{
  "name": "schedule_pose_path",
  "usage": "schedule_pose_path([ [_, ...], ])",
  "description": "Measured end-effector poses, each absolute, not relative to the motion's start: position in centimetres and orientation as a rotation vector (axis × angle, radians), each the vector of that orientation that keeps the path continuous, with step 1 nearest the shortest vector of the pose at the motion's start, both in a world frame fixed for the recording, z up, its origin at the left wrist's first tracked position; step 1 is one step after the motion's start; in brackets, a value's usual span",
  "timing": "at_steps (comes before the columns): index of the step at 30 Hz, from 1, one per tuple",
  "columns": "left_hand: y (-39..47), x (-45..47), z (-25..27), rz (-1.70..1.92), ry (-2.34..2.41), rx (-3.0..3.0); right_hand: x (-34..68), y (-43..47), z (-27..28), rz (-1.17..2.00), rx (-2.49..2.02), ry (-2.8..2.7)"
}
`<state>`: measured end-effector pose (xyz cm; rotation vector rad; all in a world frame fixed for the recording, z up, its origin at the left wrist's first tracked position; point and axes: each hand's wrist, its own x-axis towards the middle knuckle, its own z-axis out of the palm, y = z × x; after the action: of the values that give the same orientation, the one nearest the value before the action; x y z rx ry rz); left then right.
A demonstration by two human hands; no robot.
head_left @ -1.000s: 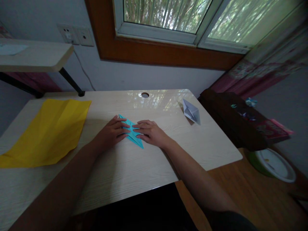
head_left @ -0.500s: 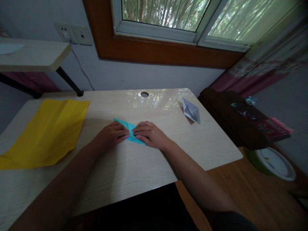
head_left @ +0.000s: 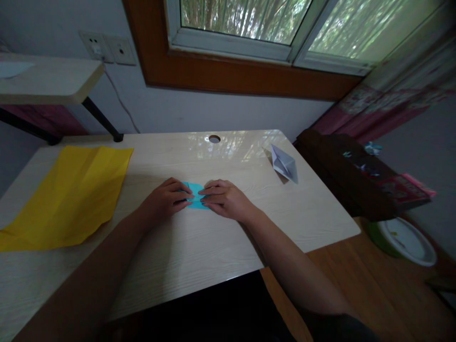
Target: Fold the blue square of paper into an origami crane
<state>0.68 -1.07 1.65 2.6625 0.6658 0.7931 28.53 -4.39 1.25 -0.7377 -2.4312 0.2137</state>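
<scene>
Between my two hands, low over the middle of the desk, is a folded piece of blue paper [head_left: 195, 204]. My left hand [head_left: 170, 195] closes on its left side, thumb below and fingers above. On the right side my right hand [head_left: 225, 198] grips it the same way, fingertips pointing inward. The fingers cover both ends of the paper, so only its middle band shows. A white folded paper boat [head_left: 284, 164] stands apart near the desk's far right corner.
A large yellow sheet [head_left: 76, 194] lies on the left of the pale desk [head_left: 213, 256]. At the back left a raised shelf [head_left: 67, 78] rests on black legs. A round cable hole [head_left: 214, 138] sits near the far edge. Beyond the right edge are a dark cabinet and a white-rimmed tub [head_left: 408, 240].
The blue paper has turned, and its pointed corners that stuck out past my fingers no longer show. My right hand has shifted slightly right; my left hand stays nearly in place.
</scene>
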Motion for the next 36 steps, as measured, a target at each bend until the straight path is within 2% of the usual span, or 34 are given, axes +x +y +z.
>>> schedule_pose_path([
  [14, -0.8, 0.6, 1.6, 0.751, 0.722, 2.565, 27.5, -5.0, 1.7, 0.224, -0.824, -2.405],
  [36, -1.2, 1.8, 1.6, 0.715, 0.915, 2.478, 26.8, -4.5, 1.7, 0.555, -0.939, -2.229],
])
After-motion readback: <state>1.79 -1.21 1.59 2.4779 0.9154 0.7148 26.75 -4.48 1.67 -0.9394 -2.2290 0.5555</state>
